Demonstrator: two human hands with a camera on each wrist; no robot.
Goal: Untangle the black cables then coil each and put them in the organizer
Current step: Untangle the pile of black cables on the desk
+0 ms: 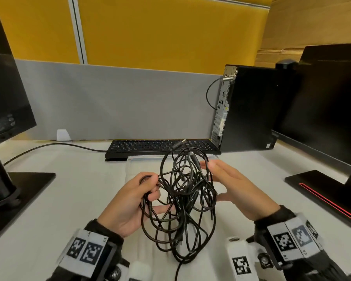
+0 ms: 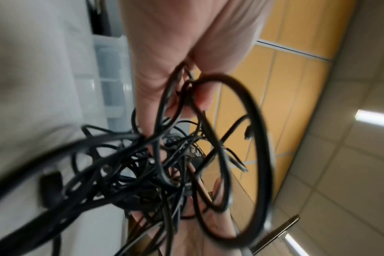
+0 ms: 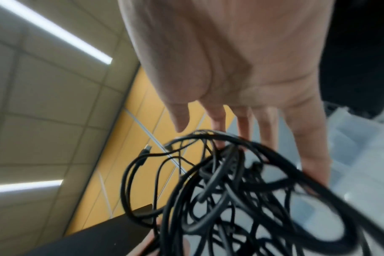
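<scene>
A tangled bundle of black cables (image 1: 182, 199) hangs in the air above the white desk, between my two hands. My left hand (image 1: 134, 199) grips several strands of the cables (image 2: 186, 97) with curled fingers and thumb. My right hand (image 1: 229, 187) is on the bundle's right side, fingers straight and spread, touching the cables (image 3: 230, 181) without closing on them. A plug end (image 1: 177, 145) sticks up from the top of the bundle. The clear plastic organizer (image 1: 148, 158) lies on the desk just behind the bundle, mostly hidden by it.
A black keyboard (image 1: 146, 148) lies behind the organizer. A black computer tower (image 1: 249, 108) stands at the back right. Monitors with flat bases (image 1: 322, 189) flank the desk on the right and on the left (image 1: 24, 179). A grey partition (image 1: 114, 102) closes the far edge.
</scene>
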